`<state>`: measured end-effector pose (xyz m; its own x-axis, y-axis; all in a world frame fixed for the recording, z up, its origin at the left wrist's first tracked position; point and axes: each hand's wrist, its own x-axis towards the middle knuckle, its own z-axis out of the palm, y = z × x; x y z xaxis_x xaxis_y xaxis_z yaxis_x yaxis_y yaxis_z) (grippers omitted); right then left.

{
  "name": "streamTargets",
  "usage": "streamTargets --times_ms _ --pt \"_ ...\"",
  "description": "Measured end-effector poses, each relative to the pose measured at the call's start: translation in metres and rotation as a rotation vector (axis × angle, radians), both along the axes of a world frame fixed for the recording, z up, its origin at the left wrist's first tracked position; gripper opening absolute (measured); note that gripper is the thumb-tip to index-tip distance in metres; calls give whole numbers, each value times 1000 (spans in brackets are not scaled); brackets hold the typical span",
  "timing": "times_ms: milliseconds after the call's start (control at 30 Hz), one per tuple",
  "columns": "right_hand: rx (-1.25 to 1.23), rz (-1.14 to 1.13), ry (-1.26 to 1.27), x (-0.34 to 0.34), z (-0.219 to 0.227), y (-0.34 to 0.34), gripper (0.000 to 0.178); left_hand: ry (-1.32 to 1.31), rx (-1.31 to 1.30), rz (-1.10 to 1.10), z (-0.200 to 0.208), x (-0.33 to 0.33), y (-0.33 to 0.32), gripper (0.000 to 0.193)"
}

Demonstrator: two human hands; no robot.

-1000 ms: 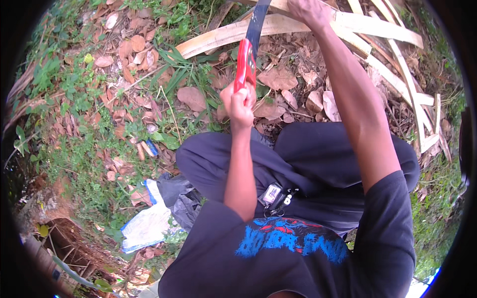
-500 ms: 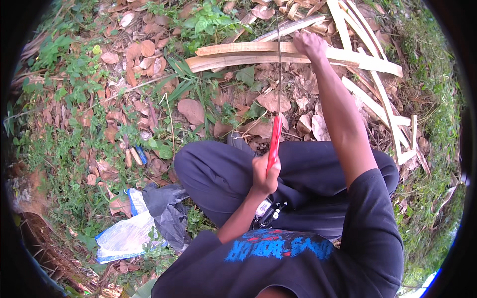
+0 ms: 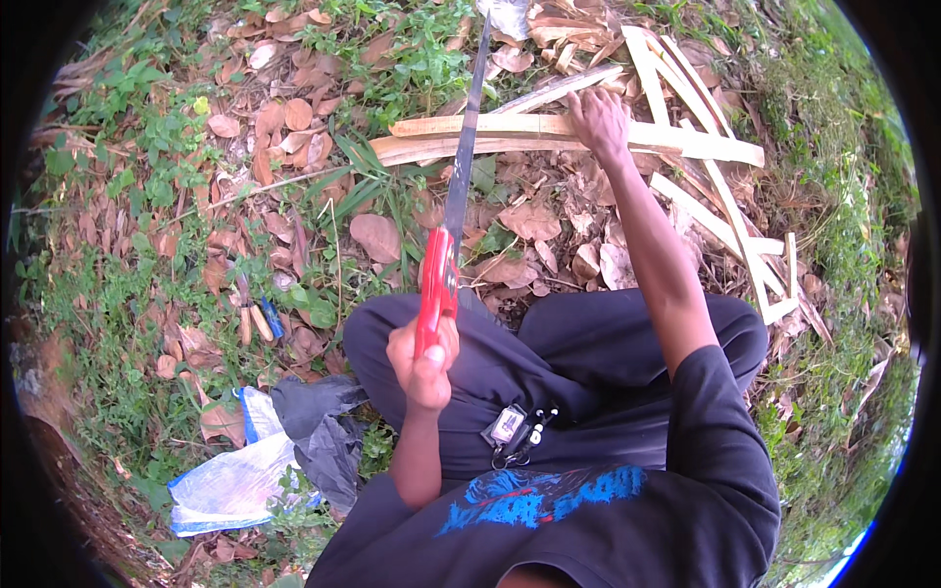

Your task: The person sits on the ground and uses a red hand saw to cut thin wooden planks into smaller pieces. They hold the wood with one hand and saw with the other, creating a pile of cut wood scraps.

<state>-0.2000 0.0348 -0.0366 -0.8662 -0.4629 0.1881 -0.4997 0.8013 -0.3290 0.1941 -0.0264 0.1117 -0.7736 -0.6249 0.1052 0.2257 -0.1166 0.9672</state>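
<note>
On leafy ground, person squats. Left hand (image 3: 423,355) clamped on red handle of machete (image 3: 453,211), blade raised, pointing away over leaves. Right hand (image 3: 598,120) fingers curled onto pale split slat (image 3: 510,125), pressing it down. More slats (image 3: 730,220) right. Plastic bag (image 3: 230,480) lower left.

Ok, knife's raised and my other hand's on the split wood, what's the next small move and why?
Probably slide the right hand back along the pale wood strip before striking. The left hand holds the long red-handled blade raised over that strip, and the fingers rest close to the blade's line.
</note>
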Motion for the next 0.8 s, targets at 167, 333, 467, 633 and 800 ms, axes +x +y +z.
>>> streamTargets --times_ms 167,333,467,633,800 --pt "-53 154 105 34 -5 35 54 -23 113 16 -38 -20 -22 22" --pt "38 345 118 16 -10 52 61 -57 92 -2 -50 -27 -17 29" --pt "-9 426 -51 9 -7 56 52 -22 104 -1 -50 -23 -17 25" --pt "12 407 -101 11 7 48 42 -8 104 -4 -47 -33 -10 22" --pt "152 249 -218 -18 10 16 45 -37 106 -49 -44 -52 -3 23"
